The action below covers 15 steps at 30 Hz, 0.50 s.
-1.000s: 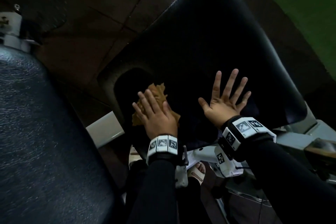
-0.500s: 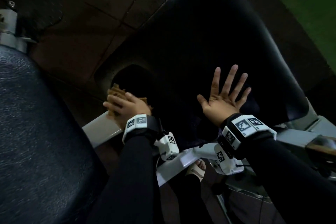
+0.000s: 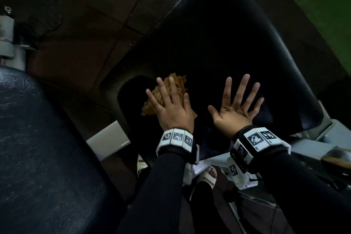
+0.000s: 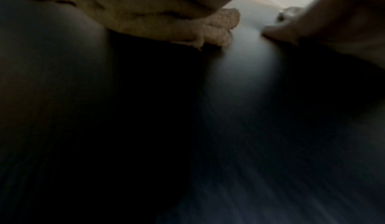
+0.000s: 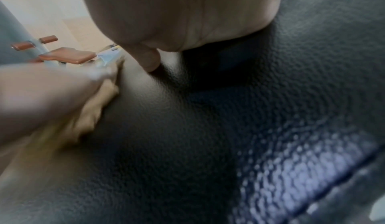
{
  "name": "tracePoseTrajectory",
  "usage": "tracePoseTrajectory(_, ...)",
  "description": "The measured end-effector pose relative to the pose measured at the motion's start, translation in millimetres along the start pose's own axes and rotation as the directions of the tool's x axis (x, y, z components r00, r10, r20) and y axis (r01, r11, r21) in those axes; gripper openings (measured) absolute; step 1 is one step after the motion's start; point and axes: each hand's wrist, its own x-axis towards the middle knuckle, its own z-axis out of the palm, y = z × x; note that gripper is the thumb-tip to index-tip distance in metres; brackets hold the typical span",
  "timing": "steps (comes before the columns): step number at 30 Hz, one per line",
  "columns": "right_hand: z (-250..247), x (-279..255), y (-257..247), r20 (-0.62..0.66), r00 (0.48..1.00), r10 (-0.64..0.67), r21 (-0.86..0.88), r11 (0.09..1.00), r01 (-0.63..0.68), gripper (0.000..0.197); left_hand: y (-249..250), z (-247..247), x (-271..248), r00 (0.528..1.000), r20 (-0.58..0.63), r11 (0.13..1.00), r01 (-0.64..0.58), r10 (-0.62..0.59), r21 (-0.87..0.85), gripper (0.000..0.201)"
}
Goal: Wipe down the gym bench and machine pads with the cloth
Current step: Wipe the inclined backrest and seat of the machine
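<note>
A large black padded bench pad (image 3: 218, 40) fills the middle of the head view, tilted away from me. A crumpled tan cloth (image 3: 176, 85) lies on its lower left part, near an oval hollow. My left hand (image 3: 169, 100) lies flat on the cloth with straight fingers, pressing it to the pad. The left wrist view shows the cloth (image 4: 158, 18) bunched under the palm. My right hand (image 3: 237, 104) rests flat on the bare pad to the right, fingers spread wide. In the right wrist view its thumb touches the grained pad (image 5: 229, 128).
A second black pad (image 3: 38, 157) fills the lower left. White metal frame parts (image 3: 108, 142) sit below the bench pad, and more frame stands at the right (image 3: 332, 138). Dark floor tiles (image 3: 85, 15) lie beyond; green flooring (image 3: 322, 5) is at the top right. A sandalled foot (image 3: 208, 176) stands below.
My left hand swept the cloth left to the pad's edge with curled fingers, then back right and up onto the pad, flat again. The right hand stayed spread in place.
</note>
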Motion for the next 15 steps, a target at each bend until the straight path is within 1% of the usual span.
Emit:
tracePoseTrajectory(2, 0, 1, -1, 0.000, 1.000, 0.006, 0.003, 1.000, -0.006, 0.093, -3, -11, 30, 0.999, 0.000, 0.999, -0.043, 0.043, 0.033, 0.060)
tracePoseTrajectory(4, 0, 1, -1, -0.001, 1.000, 0.014, 0.000, 1.000, -0.014, 0.093, -9, -24, 59, 0.998, -0.015, 0.998, -0.057, 0.057, 0.041, 0.060)
tracePoseTrajectory(7, 1, 2, -1, -0.006, 1.000, 0.025, -0.010, 1.000, -0.025, 0.094, -27, -42, 95, 0.996, -0.006, 0.996, -0.084, 0.084, 0.034, 0.059)
tracePoseTrajectory(9, 1, 3, -1, -0.012, 0.999, 0.030, -0.013, 0.999, -0.030, 0.095, -47, -51, 108, 0.998, -0.008, 0.998, -0.068, 0.068, 0.016, 0.059)
tracePoseTrajectory(10, 1, 3, -1, -0.015, 0.999, 0.031, -0.017, 0.999, -0.031, 0.095, -58, -53, 110, 0.999, -0.019, 0.999, -0.037, 0.037, -0.001, 0.058)
tracePoseTrajectory(12, 2, 3, -1, -0.019, 0.999, 0.035, -0.021, 0.999, -0.036, 0.095, -79, -55, 104, 0.996, -0.048, 0.996, 0.068, -0.070, -0.053, 0.058)
tracePoseTrajectory(13, 2, 3, -1, -0.021, 0.999, 0.037, -0.024, 0.999, -0.037, 0.095, -88, -54, 97, 0.988, -0.064, 0.988, 0.133, -0.138, -0.075, 0.058)
tracePoseTrajectory(15, 3, 3, -1, -0.020, 0.999, 0.036, -0.032, 0.999, -0.037, 0.095, -97, -49, 80, 0.956, -0.114, 0.959, 0.259, -0.271, -0.112, 0.057)
